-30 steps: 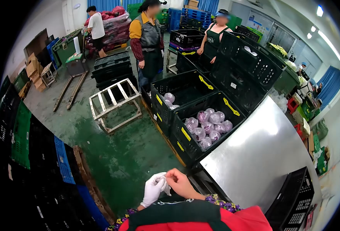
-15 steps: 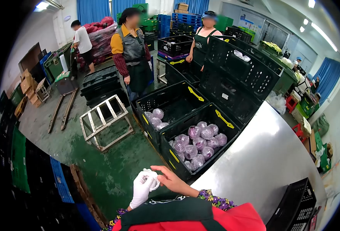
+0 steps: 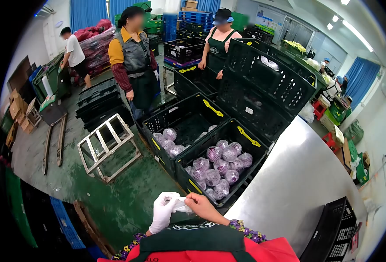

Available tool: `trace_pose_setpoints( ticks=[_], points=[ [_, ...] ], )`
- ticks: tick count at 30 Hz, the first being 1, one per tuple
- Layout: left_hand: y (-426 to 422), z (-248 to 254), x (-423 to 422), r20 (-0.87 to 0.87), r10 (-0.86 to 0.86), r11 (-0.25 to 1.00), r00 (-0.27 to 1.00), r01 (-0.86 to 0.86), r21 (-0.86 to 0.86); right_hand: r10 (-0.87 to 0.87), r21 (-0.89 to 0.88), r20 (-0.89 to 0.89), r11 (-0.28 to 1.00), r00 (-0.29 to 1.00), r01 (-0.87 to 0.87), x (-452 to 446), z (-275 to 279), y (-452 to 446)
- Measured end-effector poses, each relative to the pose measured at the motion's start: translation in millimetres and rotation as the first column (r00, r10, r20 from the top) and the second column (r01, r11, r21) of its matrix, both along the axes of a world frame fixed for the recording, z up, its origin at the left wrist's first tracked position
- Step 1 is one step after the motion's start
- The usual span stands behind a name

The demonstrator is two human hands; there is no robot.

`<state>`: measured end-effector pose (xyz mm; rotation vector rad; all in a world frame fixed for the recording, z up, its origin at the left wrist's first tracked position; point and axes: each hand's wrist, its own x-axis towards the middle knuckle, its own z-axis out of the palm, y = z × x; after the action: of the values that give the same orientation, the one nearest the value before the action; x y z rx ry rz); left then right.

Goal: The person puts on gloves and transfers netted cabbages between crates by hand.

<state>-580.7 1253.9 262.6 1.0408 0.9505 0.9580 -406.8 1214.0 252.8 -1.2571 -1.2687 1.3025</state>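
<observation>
My left hand (image 3: pixel 162 212), in a white glove, pinches one side of a crumpled white glove (image 3: pixel 182 205) in front of my apron. My bare right hand (image 3: pixel 200 207) grips the other side, its fingers closed on the material. Just beyond my hands stands a black crate (image 3: pixel 250 171) with yellow handles, holding round purple produce (image 3: pixel 221 166) in clear netted wrap. A second black crate (image 3: pixel 193 114) behind it has several more wrapped pieces (image 3: pixel 168 134) at its near end.
A steel table (image 3: pixel 280 187) lies to my right, with a black crate (image 3: pixel 332 231) on it. A white metal frame (image 3: pixel 107 148) stands on the wet green floor at left. Two co-workers (image 3: pixel 134 65) stand beyond the crates, near stacked black crates (image 3: pixel 99 102).
The crumpled white glove is now stretched between my hands, and my right hand has closed on it. My view has shifted slightly right. The co-worker in the green apron shows more fully.
</observation>
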Motion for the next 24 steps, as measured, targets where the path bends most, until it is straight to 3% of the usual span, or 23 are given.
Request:
trace_pose_setpoints(
  ticks=[2, 8, 9, 12, 17, 24],
  points=[
    [19.5, -8.6, -8.8, 0.104, -0.028, 0.997, 0.994, 0.02, 0.074, -0.043, 0.005, 0.045, 0.999, 0.998, 0.043, -7.4, -6.3, 13.9],
    [86.5, -3.0, -57.0, 0.139, -0.062, 0.988, 0.988, 0.042, 0.146, -0.102, 0.007, 0.108, 0.995, 0.989, 0.102, -56.0, 11.4, 68.8],
    [98.0, -2.8, -68.3, 0.168, -0.068, 0.989, 0.983, 0.044, 0.143, -0.101, 0.028, 0.134, 0.995, 0.986, 0.098, -65.4, 7.5, 79.5],
    [127.3, 4.2, -100.1, 0.022, -0.061, 0.998, 0.998, 0.06, 0.011, -0.125, 0.048, 0.187, 0.992, 0.974, 0.118, -91.3, 0.7, 110.2],
    [159.4, -3.5, -129.0, 0.087, -0.12, 0.993, 0.989, 0.12, 0.015, -0.198, 0.095, 0.183, 0.978, 0.963, 0.183, -120.2, 14.0, 132.6],
    [169.0, 6.0, -121.8, 0.061, -0.172, 0.985, 0.983, 0.172, -0.004, -0.114, -0.039, 0.217, 0.991, 0.969, 0.125, -109.8, 25.7, 152.7]
  ],
)
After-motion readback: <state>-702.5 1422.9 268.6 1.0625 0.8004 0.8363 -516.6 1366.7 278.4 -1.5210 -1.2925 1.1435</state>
